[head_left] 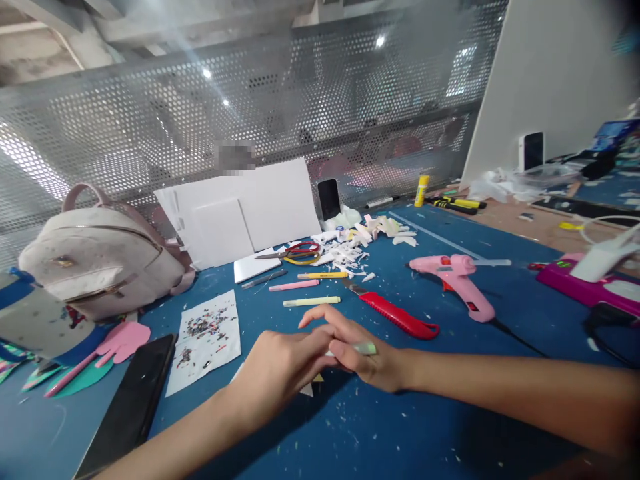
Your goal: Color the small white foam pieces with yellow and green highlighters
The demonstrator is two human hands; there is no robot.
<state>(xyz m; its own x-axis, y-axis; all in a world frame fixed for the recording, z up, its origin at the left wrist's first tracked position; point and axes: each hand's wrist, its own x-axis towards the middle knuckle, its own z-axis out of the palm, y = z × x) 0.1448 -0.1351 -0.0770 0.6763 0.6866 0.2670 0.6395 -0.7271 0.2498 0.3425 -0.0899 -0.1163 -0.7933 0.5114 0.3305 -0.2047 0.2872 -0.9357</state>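
My left hand [283, 370] and my right hand [357, 347] meet low over the blue table top [350, 440], fingers touching. Under them lies a small white piece [306, 389] with a bit of yellow showing; most of it is hidden by the hands. The left fingers are bunched together over it. The right fingers curl toward the left hand, and one nail is pale green. Whether either hand pinches the piece I cannot see. A red utility knife [395, 312] lies just beyond the right hand.
A pink glue gun [460, 283], scissors [293, 253], several pens [310, 301], white foam boards [240, 217] and scraps lie farther back. A pale backpack [100, 257] stands left, a black phone [130, 407] and speckled paper [205, 340] near left. A perforated metal screen [250, 113] closes the back.
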